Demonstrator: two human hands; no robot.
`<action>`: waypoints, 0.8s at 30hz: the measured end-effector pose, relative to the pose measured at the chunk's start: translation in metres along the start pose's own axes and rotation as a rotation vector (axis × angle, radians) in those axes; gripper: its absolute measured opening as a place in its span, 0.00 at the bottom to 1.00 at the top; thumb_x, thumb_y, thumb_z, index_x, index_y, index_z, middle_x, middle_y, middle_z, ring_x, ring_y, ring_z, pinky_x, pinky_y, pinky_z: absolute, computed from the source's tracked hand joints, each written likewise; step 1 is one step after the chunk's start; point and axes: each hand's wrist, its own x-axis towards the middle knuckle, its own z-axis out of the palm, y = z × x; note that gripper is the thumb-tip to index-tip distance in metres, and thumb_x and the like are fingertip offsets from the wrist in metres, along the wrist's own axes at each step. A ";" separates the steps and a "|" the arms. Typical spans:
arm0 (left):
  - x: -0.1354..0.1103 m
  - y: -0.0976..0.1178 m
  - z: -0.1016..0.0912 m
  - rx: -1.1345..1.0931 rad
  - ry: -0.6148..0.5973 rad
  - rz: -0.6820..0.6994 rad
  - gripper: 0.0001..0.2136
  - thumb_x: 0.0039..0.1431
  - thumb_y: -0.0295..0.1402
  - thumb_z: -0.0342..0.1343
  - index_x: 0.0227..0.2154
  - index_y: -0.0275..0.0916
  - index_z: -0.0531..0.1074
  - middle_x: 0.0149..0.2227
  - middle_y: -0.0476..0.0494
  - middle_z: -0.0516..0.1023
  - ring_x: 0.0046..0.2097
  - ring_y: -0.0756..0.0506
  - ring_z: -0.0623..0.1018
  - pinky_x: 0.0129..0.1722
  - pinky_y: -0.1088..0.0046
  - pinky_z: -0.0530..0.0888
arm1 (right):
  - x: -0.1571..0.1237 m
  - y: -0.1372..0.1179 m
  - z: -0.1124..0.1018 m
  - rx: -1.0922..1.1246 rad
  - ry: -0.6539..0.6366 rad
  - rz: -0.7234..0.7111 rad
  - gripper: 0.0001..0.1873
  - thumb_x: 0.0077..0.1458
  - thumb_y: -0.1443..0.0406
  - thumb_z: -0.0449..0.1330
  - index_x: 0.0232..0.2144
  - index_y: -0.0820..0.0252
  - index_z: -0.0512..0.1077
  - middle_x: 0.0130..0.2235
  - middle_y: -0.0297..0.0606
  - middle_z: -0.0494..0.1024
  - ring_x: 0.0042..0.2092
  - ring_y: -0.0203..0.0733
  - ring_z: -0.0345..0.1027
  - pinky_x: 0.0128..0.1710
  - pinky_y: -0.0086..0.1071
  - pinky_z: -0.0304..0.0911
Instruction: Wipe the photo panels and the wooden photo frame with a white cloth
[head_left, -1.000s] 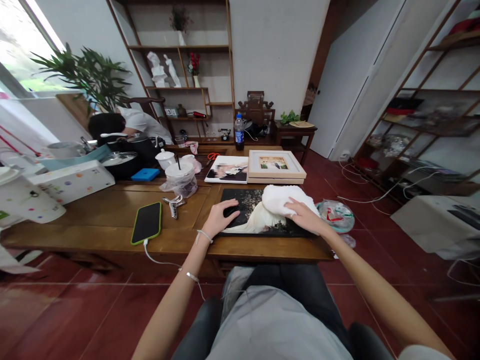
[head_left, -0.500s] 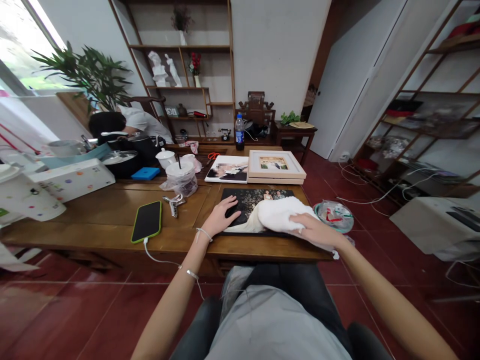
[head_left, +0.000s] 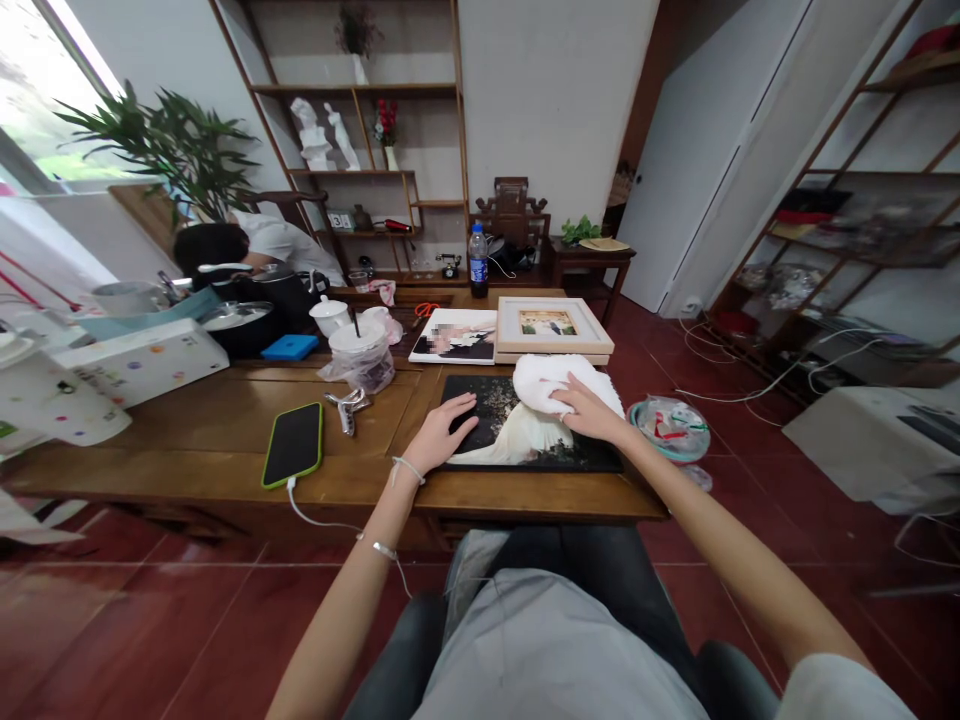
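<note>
A dark photo panel (head_left: 499, 440) with a pale flowing dress printed on it lies flat near the table's front edge. My left hand (head_left: 441, 432) rests on its left side, fingers spread and lying flat. In my right hand (head_left: 589, 408) is a bunched white towel (head_left: 559, 375), pressed on the panel's upper right part. The towel covers that part of the picture. Just behind the panel lie a white-edged photo print (head_left: 457, 337) and a light wooden picture frame (head_left: 600, 345).
To the left are a phone (head_left: 294, 443) on a charging cable, a silver metal piece (head_left: 347, 408) and a bagged drink cup (head_left: 358, 350). A cola bottle (head_left: 478, 262) stands at the back. Below the table's right end sits a lined bin (head_left: 673, 428). Across the table a person (head_left: 285, 245) bends down.
My right hand has slid the towel up and away from me, slightly left, uncovering the panel's lower right part. My left hand has stayed in place.
</note>
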 end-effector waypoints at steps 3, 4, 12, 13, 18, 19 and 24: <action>0.001 -0.001 0.001 -0.010 0.005 0.002 0.17 0.59 0.38 0.47 0.48 0.37 0.69 0.53 0.41 0.69 0.56 0.44 0.67 0.58 0.61 0.61 | -0.024 -0.023 -0.003 0.030 -0.065 -0.017 0.19 0.39 0.74 0.49 0.36 0.58 0.70 0.52 0.38 0.69 0.57 0.48 0.54 0.61 0.49 0.37; 0.001 -0.001 0.002 -0.013 0.006 0.004 0.17 0.59 0.38 0.47 0.48 0.37 0.69 0.53 0.41 0.69 0.56 0.44 0.67 0.58 0.61 0.61 | -0.033 -0.034 -0.006 0.048 -0.091 -0.019 0.20 0.38 0.75 0.49 0.36 0.58 0.70 0.52 0.38 0.68 0.58 0.48 0.52 0.61 0.49 0.38; 0.000 -0.002 0.003 -0.020 0.015 0.009 0.17 0.58 0.37 0.48 0.48 0.36 0.70 0.53 0.40 0.69 0.56 0.43 0.67 0.58 0.61 0.62 | -0.075 -0.094 -0.022 0.190 -0.308 -0.119 0.18 0.36 0.76 0.49 0.31 0.58 0.69 0.55 0.37 0.65 0.61 0.46 0.47 0.61 0.47 0.34; 0.000 -0.002 0.003 -0.017 0.016 0.011 0.17 0.58 0.37 0.48 0.48 0.36 0.70 0.53 0.40 0.69 0.56 0.43 0.67 0.58 0.61 0.62 | -0.075 -0.092 -0.022 0.195 -0.319 -0.095 0.18 0.37 0.76 0.49 0.32 0.58 0.69 0.54 0.38 0.66 0.61 0.47 0.45 0.60 0.47 0.37; 0.001 -0.002 0.003 -0.010 0.012 0.017 0.17 0.58 0.37 0.48 0.48 0.35 0.70 0.53 0.40 0.69 0.56 0.43 0.67 0.58 0.61 0.61 | -0.051 -0.056 -0.016 0.194 -0.246 0.045 0.11 0.47 0.72 0.51 0.33 0.59 0.69 0.44 0.40 0.72 0.61 0.54 0.44 0.55 0.48 0.48; 0.001 -0.002 0.003 -0.011 0.011 0.018 0.17 0.59 0.37 0.48 0.48 0.35 0.70 0.53 0.40 0.70 0.56 0.43 0.67 0.58 0.61 0.61 | -0.043 -0.047 -0.016 0.193 -0.211 0.038 0.08 0.48 0.70 0.51 0.31 0.59 0.69 0.41 0.38 0.73 0.58 0.53 0.51 0.55 0.47 0.48; 0.000 -0.003 0.003 -0.021 0.009 0.009 0.17 0.58 0.37 0.48 0.48 0.36 0.69 0.53 0.40 0.69 0.56 0.44 0.67 0.58 0.61 0.61 | -0.002 -0.009 -0.016 0.225 -0.062 0.001 0.08 0.49 0.68 0.51 0.28 0.61 0.70 0.31 0.33 0.73 0.40 0.44 0.66 0.54 0.44 0.52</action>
